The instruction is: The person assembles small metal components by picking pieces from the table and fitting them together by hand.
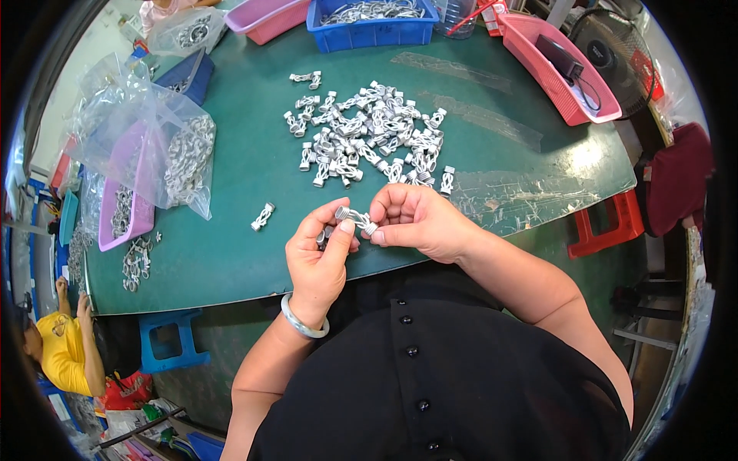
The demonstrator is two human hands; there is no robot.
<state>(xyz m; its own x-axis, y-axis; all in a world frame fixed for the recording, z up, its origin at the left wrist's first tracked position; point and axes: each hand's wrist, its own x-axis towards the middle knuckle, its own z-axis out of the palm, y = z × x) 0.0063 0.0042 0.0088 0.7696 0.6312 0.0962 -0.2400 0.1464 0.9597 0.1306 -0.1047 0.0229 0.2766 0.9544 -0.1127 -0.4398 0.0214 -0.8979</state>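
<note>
Over the near edge of the green table (254,177), both hands are meeting around one small silver metal clip (354,218), which is sitting above the tabletop rather than resting on it. The left hand (317,257) is pinching the clip's left part between thumb and forefinger, and some further metal seems to be tucked in its curled fingers, though I cannot tell what. The right hand (419,223) is closing its fingertips on the clip's right end, thumb underneath. The clip's long axis is lying nearly level across the view, running from upper left down to lower right, with one capped end pointing toward the left thumb and the other toward the right palm. By my judgement the step in hand is the fitting or checking of this single piece, the two ends being pressed or turned against each other; the next move is likely calling for a steady, aligned squeeze along that axis, since a skewed push could let the small part slip out of the fingertips. Just beyond the hands a loose pile of clips (369,131) is spreading over the table, one stray clip (263,217) is lying apart to the left, and a clear bag of parts (165,150) is slumping over a purple tray (127,223).
</note>
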